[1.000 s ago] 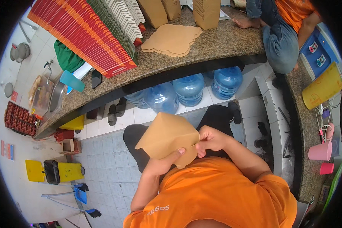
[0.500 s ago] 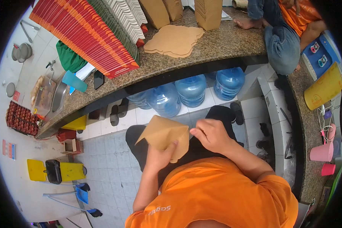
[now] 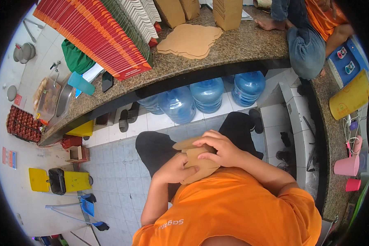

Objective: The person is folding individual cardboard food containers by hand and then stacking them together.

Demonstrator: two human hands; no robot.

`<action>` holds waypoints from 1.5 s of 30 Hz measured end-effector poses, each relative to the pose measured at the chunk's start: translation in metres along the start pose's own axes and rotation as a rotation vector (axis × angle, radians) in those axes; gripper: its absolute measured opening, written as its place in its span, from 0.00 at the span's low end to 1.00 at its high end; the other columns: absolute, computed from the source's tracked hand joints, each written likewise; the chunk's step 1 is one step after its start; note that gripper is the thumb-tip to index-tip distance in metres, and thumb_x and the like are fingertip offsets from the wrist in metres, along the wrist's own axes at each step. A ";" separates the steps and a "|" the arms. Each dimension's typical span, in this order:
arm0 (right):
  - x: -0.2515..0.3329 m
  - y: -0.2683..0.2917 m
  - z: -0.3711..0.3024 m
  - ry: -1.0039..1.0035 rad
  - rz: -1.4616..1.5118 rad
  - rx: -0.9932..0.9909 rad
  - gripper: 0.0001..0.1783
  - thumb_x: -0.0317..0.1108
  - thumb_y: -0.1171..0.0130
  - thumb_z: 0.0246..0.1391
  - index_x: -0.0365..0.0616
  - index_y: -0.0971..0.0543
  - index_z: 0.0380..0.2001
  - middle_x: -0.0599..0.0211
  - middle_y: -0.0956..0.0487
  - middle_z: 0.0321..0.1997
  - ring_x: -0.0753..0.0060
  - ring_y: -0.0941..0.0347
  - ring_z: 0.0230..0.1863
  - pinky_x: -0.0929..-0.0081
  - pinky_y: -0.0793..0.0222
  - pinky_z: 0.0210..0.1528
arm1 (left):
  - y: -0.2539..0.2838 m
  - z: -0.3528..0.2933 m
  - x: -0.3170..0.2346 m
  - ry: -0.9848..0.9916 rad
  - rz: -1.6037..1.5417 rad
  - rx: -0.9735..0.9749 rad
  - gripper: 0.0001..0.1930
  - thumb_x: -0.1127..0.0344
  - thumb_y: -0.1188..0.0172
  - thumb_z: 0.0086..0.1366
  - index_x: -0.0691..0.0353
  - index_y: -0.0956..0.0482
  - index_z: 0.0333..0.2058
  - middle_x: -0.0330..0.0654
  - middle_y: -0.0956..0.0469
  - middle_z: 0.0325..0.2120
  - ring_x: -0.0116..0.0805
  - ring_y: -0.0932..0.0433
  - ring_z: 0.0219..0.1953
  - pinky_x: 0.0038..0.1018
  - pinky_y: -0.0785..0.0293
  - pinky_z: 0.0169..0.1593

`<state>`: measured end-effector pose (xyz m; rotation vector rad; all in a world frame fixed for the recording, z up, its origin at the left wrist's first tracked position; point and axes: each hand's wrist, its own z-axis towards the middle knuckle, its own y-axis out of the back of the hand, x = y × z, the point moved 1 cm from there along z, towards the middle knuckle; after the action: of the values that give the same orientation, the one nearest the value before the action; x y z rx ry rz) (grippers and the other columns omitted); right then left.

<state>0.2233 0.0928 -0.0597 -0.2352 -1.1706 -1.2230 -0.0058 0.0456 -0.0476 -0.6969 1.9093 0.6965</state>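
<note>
A brown cardboard box blank [image 3: 201, 165], partly folded, is between my two hands just above my lap. My left hand [image 3: 173, 169] grips its left side, the thumb lying across the near panel. Over its upper right part curls my right hand [image 3: 222, 148], with the thumb on the panel and the fingers over the far edge. My fingers hide some of the folds. On the counter ahead lie flat brown box blanks [image 3: 189, 40], with nested stacks of brown boxes [image 3: 226, 15] behind them.
A long stack of red boxes [image 3: 96, 39] stands on the granite counter [image 3: 250, 49], near a phone [image 3: 107, 81] and a teal cup [image 3: 81, 84]. Blue water jugs [image 3: 176, 104] are underneath. Another person [image 3: 301, 53] sits on the counter at the right, near a yellow container [image 3: 348, 98].
My right hand has moved left onto the cardboard and now grips it. The blank has come nearer my body, turned and folded further. My left hand has shifted slightly with it.
</note>
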 end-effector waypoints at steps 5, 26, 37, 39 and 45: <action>0.000 0.014 0.001 -0.172 0.228 0.173 0.13 0.33 0.27 0.57 0.40 0.18 0.40 0.67 0.25 0.34 0.71 0.29 0.38 0.71 0.34 0.42 | -0.003 -0.005 -0.001 -0.184 -0.056 0.109 0.20 0.74 0.32 0.64 0.67 0.21 0.55 0.36 0.17 0.47 0.24 0.22 0.50 0.26 0.25 0.53; 0.044 0.020 0.007 0.492 -0.046 0.204 0.07 0.27 0.34 0.43 0.44 0.22 0.28 0.66 0.36 0.26 0.64 0.33 0.21 0.66 0.36 0.23 | 0.001 -0.026 -0.026 -0.162 -0.335 -0.034 0.15 0.81 0.31 0.59 0.68 0.16 0.46 0.37 0.14 0.38 0.25 0.19 0.41 0.26 0.23 0.46; 0.075 0.050 0.007 -0.281 -0.035 0.560 0.20 0.46 0.40 0.68 0.39 0.20 0.30 0.54 0.22 0.29 0.44 0.22 0.32 0.54 0.25 0.35 | -0.018 -0.039 -0.023 -0.164 -0.369 0.021 0.20 0.80 0.32 0.62 0.70 0.19 0.54 0.39 0.14 0.46 0.24 0.19 0.48 0.25 0.23 0.53; 0.064 0.046 -0.003 -0.210 -0.175 0.608 0.24 0.49 0.42 0.69 0.39 0.21 0.27 0.53 0.22 0.27 0.44 0.22 0.30 0.55 0.26 0.34 | -0.019 -0.034 -0.017 -0.188 -0.343 0.043 0.21 0.78 0.32 0.63 0.70 0.19 0.56 0.40 0.14 0.48 0.24 0.19 0.49 0.24 0.23 0.53; 0.066 0.044 -0.002 -0.133 -0.355 0.649 0.29 0.54 0.45 0.70 0.40 0.20 0.24 0.50 0.21 0.25 0.42 0.22 0.30 0.52 0.27 0.34 | -0.023 -0.020 -0.031 -0.186 -0.103 -0.243 0.11 0.73 0.32 0.65 0.68 0.13 0.45 0.41 0.11 0.37 0.23 0.17 0.43 0.24 0.22 0.46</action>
<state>0.2526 0.0688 0.0098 0.3982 -1.7106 -1.0691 0.0112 0.0207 -0.0159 -0.8441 1.6236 0.9049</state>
